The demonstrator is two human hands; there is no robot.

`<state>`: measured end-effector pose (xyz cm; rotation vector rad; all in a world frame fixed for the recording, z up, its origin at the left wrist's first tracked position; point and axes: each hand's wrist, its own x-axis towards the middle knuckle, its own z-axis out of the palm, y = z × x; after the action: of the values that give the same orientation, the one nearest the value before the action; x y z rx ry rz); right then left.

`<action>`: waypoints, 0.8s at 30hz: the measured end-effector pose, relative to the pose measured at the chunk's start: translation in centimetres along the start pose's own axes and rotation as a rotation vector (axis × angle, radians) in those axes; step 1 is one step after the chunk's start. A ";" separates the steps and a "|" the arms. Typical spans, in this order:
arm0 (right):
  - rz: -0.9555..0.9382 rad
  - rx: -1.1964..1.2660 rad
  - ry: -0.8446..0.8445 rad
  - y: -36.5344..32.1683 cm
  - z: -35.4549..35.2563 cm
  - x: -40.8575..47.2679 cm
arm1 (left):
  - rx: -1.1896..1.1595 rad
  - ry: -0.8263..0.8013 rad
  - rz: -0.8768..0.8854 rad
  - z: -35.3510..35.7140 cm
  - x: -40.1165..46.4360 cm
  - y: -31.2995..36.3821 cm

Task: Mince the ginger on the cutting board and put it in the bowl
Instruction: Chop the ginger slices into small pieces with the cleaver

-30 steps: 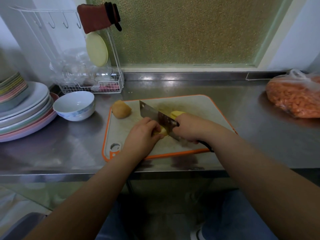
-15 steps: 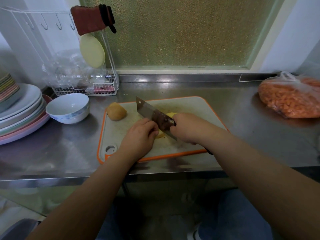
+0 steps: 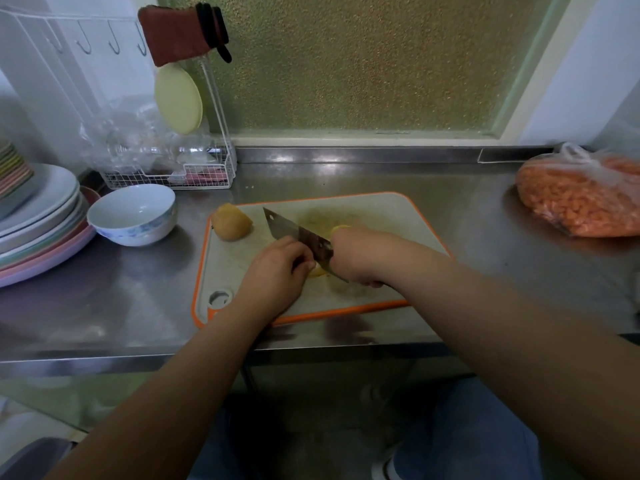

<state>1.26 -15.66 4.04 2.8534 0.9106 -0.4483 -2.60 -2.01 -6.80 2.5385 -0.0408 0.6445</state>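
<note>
Two hands work the cutting board (image 3: 398, 216) on the desk: left hand (image 3: 277, 271) pins ginger (image 3: 317, 271), right hand (image 3: 356, 256) clamps the cleaver (image 3: 294, 233). Best tuck fingertips back, slice thin.

No text, label, brand, number or sign could be read anywhere. A faint blue pattern was seen on the outside of the white bowl (image 3: 133, 216), but no letters could be made out in it. The knife (image 3: 298, 237) blade was too blurred for any marking to be told.
</note>
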 end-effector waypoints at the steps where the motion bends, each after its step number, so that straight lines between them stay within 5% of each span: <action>1: -0.004 0.010 0.016 0.0 0.4 0.2 | 0.001 0.005 0.001 0.0 0.0 0.0; 9: 0.061 0.440 0.043 2.6 2.3 0.4 | 0.014 0.001 0.008 0.0 -0.1 -0.1; 19: -0.014 0.182 0.104 1.4 0.2 -2.0 | 0.063 0.012 0.017 -0.1 -0.2 0.2; 24: 0.032 0.113 0.005 0.6 -0.3 -1.2 | 0.061 0.003 -0.002 -0.1 -0.2 0.1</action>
<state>0.70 -16.74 4.73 2.9665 0.8663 -0.5055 -2.79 -2.07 -6.76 2.5956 -0.0175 0.6586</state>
